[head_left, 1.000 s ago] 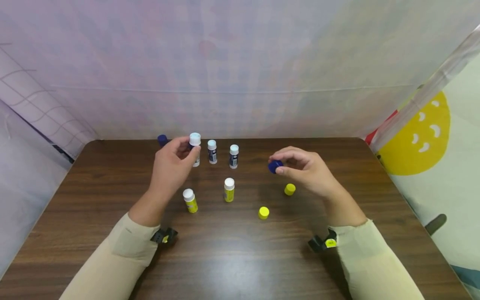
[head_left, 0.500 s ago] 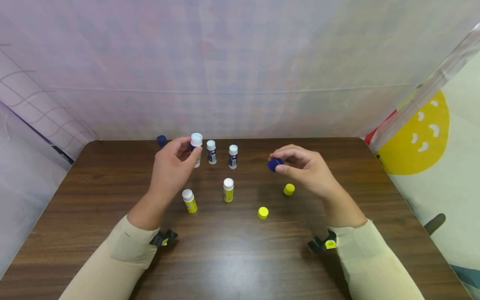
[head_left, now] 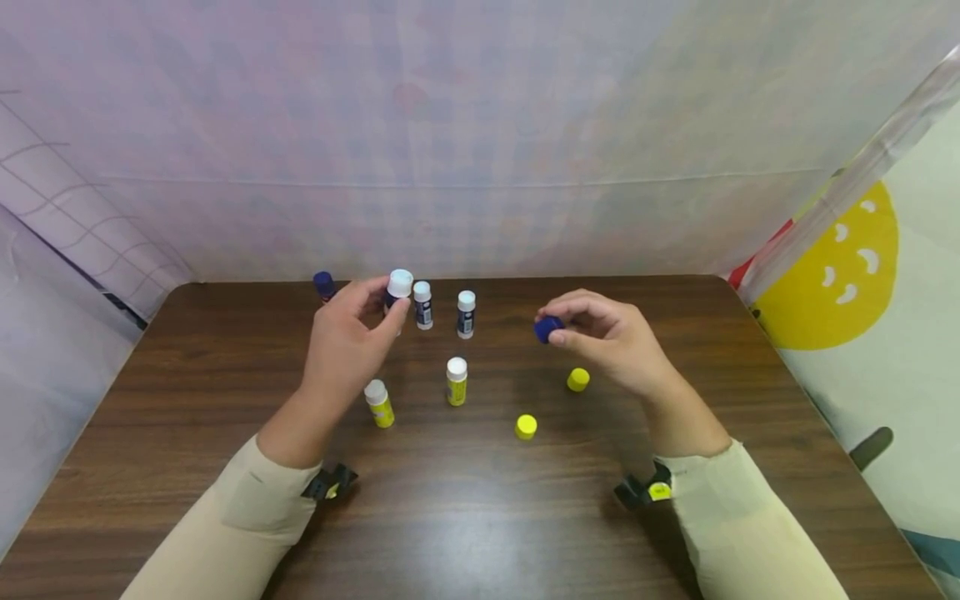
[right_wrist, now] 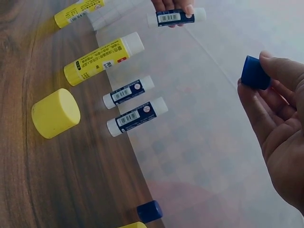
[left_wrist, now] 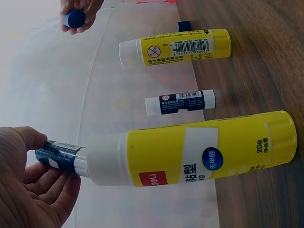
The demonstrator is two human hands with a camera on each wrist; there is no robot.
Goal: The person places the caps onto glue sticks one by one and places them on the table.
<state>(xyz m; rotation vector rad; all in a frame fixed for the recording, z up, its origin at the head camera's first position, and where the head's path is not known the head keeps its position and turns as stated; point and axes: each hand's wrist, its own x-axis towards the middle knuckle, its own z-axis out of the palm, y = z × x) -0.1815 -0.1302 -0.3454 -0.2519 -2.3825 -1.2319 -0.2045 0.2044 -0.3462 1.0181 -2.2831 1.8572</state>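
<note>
My left hand (head_left: pixel 347 333) grips a navy-labelled glue stick (left_wrist: pixel 56 156) round its middle, held up off the table with its uncapped white end on top. Between thumb and fingers of my right hand (head_left: pixel 611 342) is a blue cap (right_wrist: pixel 255 72), also raised. Two more uncapped navy glue sticks, one (head_left: pixel 423 305) near the left hand and another (head_left: pixel 467 314) to its right, stand upright. In front of them are two uncapped yellow glue sticks, a left one (head_left: pixel 380 404) and a middle one (head_left: pixel 457 382).
Two yellow caps, one (head_left: pixel 527 427) nearer and one (head_left: pixel 578 380) farther, lie below the right hand. Another blue cap (right_wrist: pixel 149 211) sits on the table in the right wrist view. A blue-topped stick (head_left: pixel 324 286), partly hidden, stands behind the left hand. A cloth wall (head_left: pixel 525 225) borders the table's back.
My left hand has shifted slightly right with the navy glue stick, which overlaps more with the standing one beside it. The blue cap has turned a little in my right hand, which barely moved.
</note>
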